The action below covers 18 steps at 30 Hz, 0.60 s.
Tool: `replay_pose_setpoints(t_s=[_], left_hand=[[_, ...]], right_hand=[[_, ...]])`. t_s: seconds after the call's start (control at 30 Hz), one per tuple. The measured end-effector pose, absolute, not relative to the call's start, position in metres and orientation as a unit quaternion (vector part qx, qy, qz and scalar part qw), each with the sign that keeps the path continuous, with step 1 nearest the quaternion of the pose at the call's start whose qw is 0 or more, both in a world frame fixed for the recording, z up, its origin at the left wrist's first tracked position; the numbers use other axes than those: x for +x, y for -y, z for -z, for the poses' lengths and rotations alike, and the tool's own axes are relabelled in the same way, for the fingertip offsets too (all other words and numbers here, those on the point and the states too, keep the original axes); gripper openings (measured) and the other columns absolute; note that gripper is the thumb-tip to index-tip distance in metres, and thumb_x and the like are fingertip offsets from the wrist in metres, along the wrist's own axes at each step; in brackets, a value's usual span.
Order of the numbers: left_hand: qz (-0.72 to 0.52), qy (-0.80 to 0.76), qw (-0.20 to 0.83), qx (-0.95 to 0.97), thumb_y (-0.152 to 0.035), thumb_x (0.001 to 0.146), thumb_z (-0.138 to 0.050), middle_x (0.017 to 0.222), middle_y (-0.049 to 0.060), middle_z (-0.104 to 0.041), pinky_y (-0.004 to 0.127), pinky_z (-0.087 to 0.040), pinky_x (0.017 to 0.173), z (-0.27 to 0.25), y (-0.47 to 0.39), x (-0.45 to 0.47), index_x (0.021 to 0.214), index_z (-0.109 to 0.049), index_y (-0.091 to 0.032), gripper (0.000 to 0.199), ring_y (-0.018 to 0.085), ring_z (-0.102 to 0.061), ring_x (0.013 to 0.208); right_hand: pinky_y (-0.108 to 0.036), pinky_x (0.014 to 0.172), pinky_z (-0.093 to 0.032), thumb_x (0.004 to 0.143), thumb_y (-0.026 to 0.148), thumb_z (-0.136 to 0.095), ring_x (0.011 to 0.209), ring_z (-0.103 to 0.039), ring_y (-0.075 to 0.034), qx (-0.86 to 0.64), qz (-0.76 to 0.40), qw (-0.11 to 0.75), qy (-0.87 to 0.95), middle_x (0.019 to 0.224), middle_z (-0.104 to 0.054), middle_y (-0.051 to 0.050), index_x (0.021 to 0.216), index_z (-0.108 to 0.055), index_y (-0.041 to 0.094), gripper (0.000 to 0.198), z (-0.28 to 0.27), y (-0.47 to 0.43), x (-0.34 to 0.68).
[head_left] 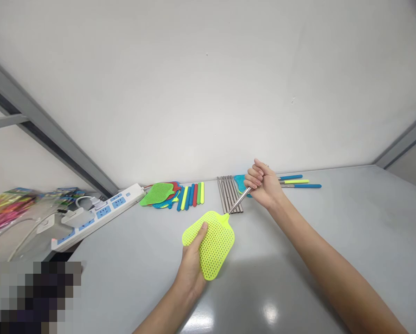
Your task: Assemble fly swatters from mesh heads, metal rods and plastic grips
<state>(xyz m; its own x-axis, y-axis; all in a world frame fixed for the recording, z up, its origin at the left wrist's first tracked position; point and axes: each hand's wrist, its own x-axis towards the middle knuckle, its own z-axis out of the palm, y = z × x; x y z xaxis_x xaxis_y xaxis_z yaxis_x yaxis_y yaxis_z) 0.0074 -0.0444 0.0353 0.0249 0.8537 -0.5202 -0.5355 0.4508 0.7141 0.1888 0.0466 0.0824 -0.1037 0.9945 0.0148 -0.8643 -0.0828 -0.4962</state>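
My left hand (190,268) grips a yellow-green perforated fly swatter head (217,243), thumb on its top face and the other fingers behind it. A shiny metal rod (241,200) meets the neck of that head and slants up to the right. Around the rod's upper part my right hand (264,186) is closed in a fist, and the rod's end just shows above it. How deep the rod sits in the neck cannot be seen. Behind the hands, several bare metal rods (228,195) lie side by side on the grey table (298,260).
Left of the rods lie several coloured grip sleeves (190,197) and a pile of swatter heads (158,194). Assembled swatters with coloured handles (303,186) lie behind my right hand. A white power strip (101,218) with plugs and cables borders the left side, near bagged colourful items (9,208).
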Motion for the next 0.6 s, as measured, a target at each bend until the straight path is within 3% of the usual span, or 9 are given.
replay_pose_setpoints(t_s=[0.13,0.3,0.6], left_hand=[[-0.530,-0.497,0.659,0.194,-0.026,0.065,-0.064,0.090,0.008,-0.064,0.026,-0.051,0.067,-0.036,0.041,0.004,0.094,-0.060,-0.015,0.031,0.018,-0.062,0.073],[-0.548,-0.494,0.637,0.224,-0.026,0.066,-0.064,0.088,0.008,-0.065,0.027,-0.050,0.070,-0.035,0.039,0.004,0.094,-0.059,-0.014,0.031,0.018,-0.062,0.076],[-0.531,-0.522,0.630,0.223,-0.025,0.064,-0.065,0.089,0.008,-0.065,0.027,-0.049,0.073,-0.030,0.040,0.008,0.093,-0.059,-0.015,0.031,0.018,-0.061,0.079]], right_hand=[[-0.017,0.033,-0.028,0.073,0.016,-0.051,0.034,-0.027,-0.005,-0.242,-0.713,0.642,0.145,0.039,-0.027,0.007,0.050,-0.026,0.018,0.034,-0.078,-0.053,0.190],[-0.020,0.034,-0.029,0.072,0.017,-0.048,0.032,-0.029,-0.007,-0.296,-0.719,0.625,0.062,0.036,-0.028,0.007,0.050,-0.022,0.019,0.034,-0.066,-0.055,0.183],[-0.019,0.028,-0.015,0.070,0.017,-0.039,0.027,-0.016,-0.006,-0.300,-0.684,0.664,-0.013,0.030,-0.017,0.008,0.051,-0.011,0.019,0.034,-0.055,-0.047,0.171]])
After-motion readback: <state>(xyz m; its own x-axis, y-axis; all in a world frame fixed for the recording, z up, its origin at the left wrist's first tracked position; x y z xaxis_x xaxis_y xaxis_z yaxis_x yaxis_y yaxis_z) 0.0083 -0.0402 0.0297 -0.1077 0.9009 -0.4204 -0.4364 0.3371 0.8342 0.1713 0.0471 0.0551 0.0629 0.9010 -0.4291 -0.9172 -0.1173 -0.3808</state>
